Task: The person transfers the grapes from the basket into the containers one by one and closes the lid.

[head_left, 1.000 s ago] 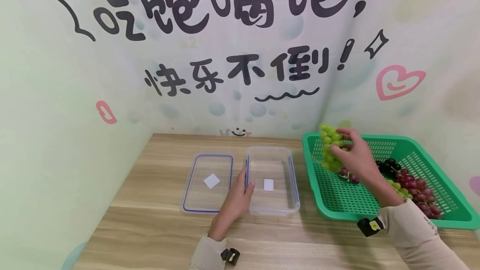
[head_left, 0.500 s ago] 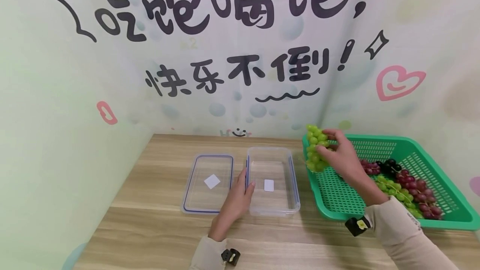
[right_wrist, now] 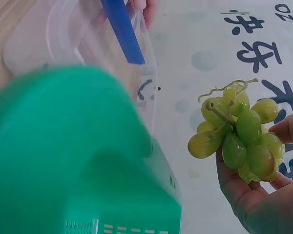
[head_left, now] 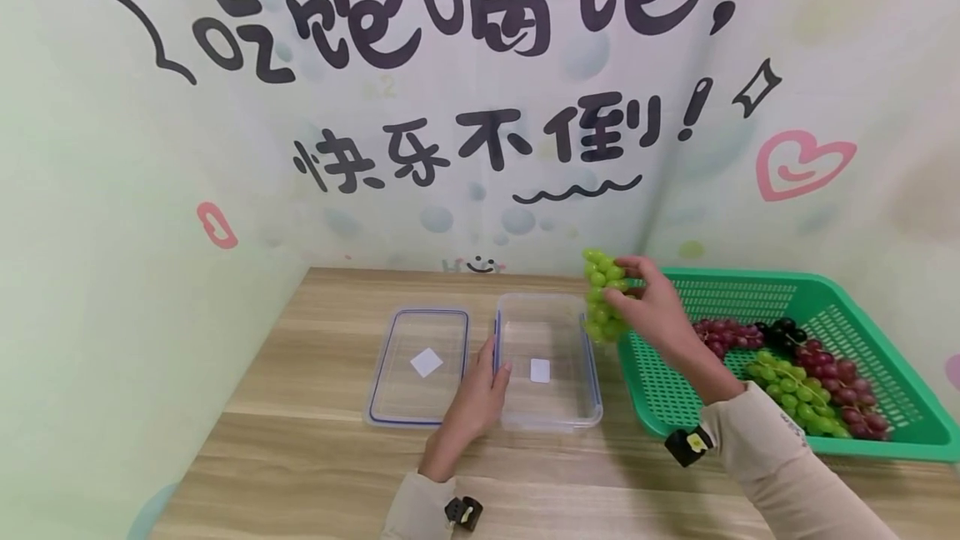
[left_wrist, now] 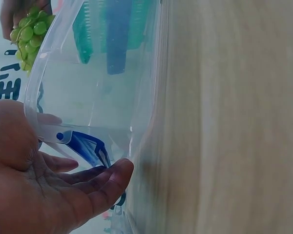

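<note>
My right hand [head_left: 660,311] holds a bunch of green grapes [head_left: 602,294] in the air, between the clear plastic container [head_left: 551,422] and the green basket [head_left: 637,407]. The right wrist view shows thumb and fingers around the green grapes [right_wrist: 244,134], stem exposed. My left hand [head_left: 474,394] grips the container's left wall, its thumb over the rim; in the left wrist view the fingers [left_wrist: 110,183] lie outside beside a blue-edged latch [left_wrist: 90,148]. The container stands without its lid, a white label inside its outline.
The clear lid [head_left: 401,336] with a blue seal lies left of the container on the wooden table [head_left: 300,457]. Inside the basket are red grapes [head_left: 847,390], black grapes [head_left: 783,332] and another green bunch [head_left: 798,394]. A printed curtain [head_left: 450,215] hangs behind.
My right hand has carried the green grapes left, from over the basket toward the container's right edge. More grapes in the basket have come into sight. The left hand has stayed put.
</note>
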The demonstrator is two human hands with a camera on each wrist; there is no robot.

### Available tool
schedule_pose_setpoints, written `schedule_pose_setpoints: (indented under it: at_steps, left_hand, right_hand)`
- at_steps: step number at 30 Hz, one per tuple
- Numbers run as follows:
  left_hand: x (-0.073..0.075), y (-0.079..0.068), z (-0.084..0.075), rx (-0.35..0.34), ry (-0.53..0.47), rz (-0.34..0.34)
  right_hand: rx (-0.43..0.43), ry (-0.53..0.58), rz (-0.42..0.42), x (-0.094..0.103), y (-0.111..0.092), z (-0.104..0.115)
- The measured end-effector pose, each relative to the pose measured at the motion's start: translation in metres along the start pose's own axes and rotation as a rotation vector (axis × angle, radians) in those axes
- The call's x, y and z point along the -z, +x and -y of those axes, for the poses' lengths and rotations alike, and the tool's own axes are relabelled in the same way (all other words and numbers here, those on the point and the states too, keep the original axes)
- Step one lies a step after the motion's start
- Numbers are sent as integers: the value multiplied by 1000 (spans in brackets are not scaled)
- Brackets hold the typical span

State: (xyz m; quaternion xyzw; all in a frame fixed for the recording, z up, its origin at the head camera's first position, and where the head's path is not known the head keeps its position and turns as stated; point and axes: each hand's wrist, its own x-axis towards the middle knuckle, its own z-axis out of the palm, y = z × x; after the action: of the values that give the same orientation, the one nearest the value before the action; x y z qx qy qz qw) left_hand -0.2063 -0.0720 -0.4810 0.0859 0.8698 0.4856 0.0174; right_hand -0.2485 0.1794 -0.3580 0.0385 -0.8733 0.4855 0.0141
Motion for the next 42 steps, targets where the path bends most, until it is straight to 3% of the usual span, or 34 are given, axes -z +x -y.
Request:
schedule_pose_setpoints:
  at_steps: [24,42]
  left_hand:
    - [0,0,-2,6,16,-7]
    - [-1,-1,-2,-10,13,-8]
  right_hand:
    - [-60,96,77,-50,7,5]
    - [-142,94,71,-84,7,1]
